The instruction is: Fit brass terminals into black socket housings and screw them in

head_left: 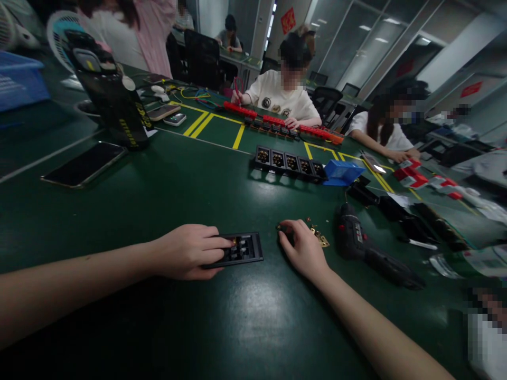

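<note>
My left hand (188, 250) is closed around the left end of a small black plastic housing (255, 248), which lies on the green table with its compartments facing up. Small metal pieces show inside it, and my index fingertip reaches in among them. To the right of the housing, my right hand (303, 248) rests low over the table, thumb and index finger pinched at a tiny dark part (279, 227). The part is too small to name. Loose brass pieces (324, 241) lie just behind that hand, partly hidden by it.
A black cordless drill (356, 237) lies right of my right hand. Farther back stand a row of black housings (291, 164) and a blue bin (343, 172). A phone (85, 164) is at left, a bottle (471, 262) at right. Co-workers (281, 100) sit across the table.
</note>
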Tool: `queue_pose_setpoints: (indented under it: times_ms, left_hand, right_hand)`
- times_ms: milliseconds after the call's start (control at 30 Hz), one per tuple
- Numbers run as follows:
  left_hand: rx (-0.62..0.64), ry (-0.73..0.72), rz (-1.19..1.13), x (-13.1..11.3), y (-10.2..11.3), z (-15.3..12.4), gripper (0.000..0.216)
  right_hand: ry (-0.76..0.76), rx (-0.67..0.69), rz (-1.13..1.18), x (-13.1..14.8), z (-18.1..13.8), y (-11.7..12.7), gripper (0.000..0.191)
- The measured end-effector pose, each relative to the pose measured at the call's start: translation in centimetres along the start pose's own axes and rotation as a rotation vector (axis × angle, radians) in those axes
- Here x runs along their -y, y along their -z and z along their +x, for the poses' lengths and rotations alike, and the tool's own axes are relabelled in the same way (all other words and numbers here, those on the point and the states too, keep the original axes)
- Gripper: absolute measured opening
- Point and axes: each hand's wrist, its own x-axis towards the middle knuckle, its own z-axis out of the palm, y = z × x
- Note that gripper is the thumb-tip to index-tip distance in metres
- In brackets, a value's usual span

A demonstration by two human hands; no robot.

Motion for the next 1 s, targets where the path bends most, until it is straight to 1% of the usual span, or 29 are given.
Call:
queue_pose_setpoints:
  times_ms: [367,667,867,1000]
  left_hand:
    - [0.003,0.001,-0.031,0.19,-0.21,-0.14,0.013]
    - [0.045,0.001,-0.010,0.23,-0.23,-0.21,0.013]
    - [0.003,-0.019,0.025,0.15,-0.30,-0.26,0.011]
    - [0.001,-0.022,0.030,0.16,-0.39,-0.39,0.013]
  right_hand:
    - [0.020,0.015,0.005,0.12,0.00,0.09,0.016]
    - [0.005,0.019,-0.030,0.35,0.01,0.17,0.014]
    - [0.008,0.015,-0.015,0.18,0.02,0.06,0.012]
    - [0.017,0.019,-0.018,0.19,0.04,0.08,0.010]
